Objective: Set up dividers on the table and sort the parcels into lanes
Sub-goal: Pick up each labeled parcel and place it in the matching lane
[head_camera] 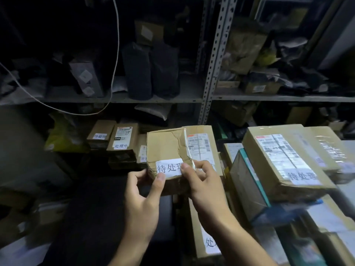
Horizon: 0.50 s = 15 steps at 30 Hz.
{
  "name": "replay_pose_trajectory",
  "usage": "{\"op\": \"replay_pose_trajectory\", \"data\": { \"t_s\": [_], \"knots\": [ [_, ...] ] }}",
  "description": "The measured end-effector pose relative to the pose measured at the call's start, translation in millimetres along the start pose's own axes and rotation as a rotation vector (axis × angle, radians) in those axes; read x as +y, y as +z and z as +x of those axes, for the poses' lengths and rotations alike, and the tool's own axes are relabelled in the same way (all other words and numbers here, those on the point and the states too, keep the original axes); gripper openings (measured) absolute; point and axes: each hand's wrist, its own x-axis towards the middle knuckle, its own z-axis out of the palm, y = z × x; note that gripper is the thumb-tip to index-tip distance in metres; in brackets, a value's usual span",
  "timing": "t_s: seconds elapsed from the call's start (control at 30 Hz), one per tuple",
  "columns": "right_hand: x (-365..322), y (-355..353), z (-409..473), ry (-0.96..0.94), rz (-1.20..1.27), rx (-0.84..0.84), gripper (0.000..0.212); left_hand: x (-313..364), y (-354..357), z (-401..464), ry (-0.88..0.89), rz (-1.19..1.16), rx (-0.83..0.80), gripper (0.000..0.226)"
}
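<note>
A dented cardboard parcel (180, 152) is held up before the shelves (209, 96), gripped at its near lower edge by the left hand (143, 200) and the right hand (203, 181), thumbs pressed beside its white label (169, 167).

Right hand (203, 181) thumb covering the end of the held parcel's white label (169, 167), box (206, 227) below that wrist part-hidden, parcel stack (326, 217) right of the hands blurred, cut off

dim overall; shelves (123, 98) in deep shadow; right edge blurred; wide-angle bending at edges
</note>
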Motion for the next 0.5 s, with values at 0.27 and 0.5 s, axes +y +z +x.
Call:
{"op": "replay_pose_trajectory", "data": {
  "t_s": [0.27,0.5],
  "knots": [
    [-4,-50,-29,-0.009,0.084,0.018,0.011,16,25,-44,0.016,0.000,-0.075,0.029],
    [-3,-77,-41,-0.034,0.066,0.035,0.013,21,37,-65,0.000,0.023,-0.098,0.045]
  ]
}}
